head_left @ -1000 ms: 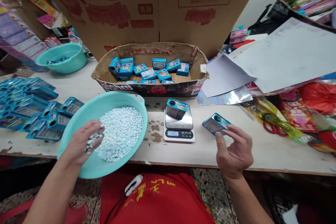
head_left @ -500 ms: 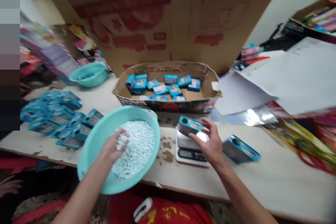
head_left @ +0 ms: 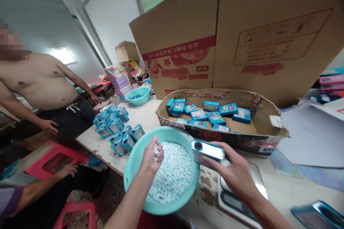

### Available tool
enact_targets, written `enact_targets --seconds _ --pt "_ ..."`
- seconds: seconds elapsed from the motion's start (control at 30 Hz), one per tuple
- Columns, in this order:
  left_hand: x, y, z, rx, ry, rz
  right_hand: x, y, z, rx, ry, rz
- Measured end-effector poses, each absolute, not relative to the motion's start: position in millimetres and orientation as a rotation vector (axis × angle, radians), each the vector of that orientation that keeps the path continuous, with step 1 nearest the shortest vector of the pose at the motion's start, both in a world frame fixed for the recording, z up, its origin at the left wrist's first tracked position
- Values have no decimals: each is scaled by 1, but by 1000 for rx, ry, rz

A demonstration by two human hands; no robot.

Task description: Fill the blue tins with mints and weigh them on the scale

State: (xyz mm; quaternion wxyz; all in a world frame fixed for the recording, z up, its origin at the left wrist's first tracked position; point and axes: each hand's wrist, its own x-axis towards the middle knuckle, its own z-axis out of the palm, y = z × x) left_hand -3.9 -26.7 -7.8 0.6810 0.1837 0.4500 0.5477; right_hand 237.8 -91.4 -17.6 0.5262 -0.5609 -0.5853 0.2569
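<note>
A turquoise basin (head_left: 134,173) holds a heap of small white candies (head_left: 176,171). Above the heap, my left hand (head_left: 152,155) is cupped, fingers curled round a few of the candies. My right hand (head_left: 236,168) grips a small blue tin (head_left: 205,151) between thumb and fingers at the basin's right rim. The tin's narrow side faces up and shows a round dark opening. Under my right forearm, a kitchen scale (head_left: 228,202) is partly covered. Another blue tin (head_left: 318,216) stands at the bottom right, cut off by the picture's edge.
Behind the basin, a low cardboard tray (head_left: 258,143) contains several blue tins, with a tall cardboard sheet (head_left: 185,28) behind it. More tins (head_left: 113,121) cluster on the left. A second basin (head_left: 145,96) stands farther back. Two people (head_left: 45,82) are at the left near red stools (head_left: 51,157).
The view has swung left. My right hand has lifted the blue tin off the scale to the basin's rim. My left hand has risen from the heap with candies in it.
</note>
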Motion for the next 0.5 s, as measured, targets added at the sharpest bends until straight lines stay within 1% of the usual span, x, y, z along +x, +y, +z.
enact_targets --seconds 0.1,0.17,0.33,0.5 --pt "8 -24 21 453 872 1406 197 -75 -11 -1223 -1606 635" --pt "16 -22 31 531 855 1513 176 -66 -15 -1225 -1706 605" --pt "23 -19 18 624 997 1697 148 -59 -24 -1254 -1814 551" --pt "17 -17 10 653 1013 1674 138 -58 -26 -1288 -1865 555"
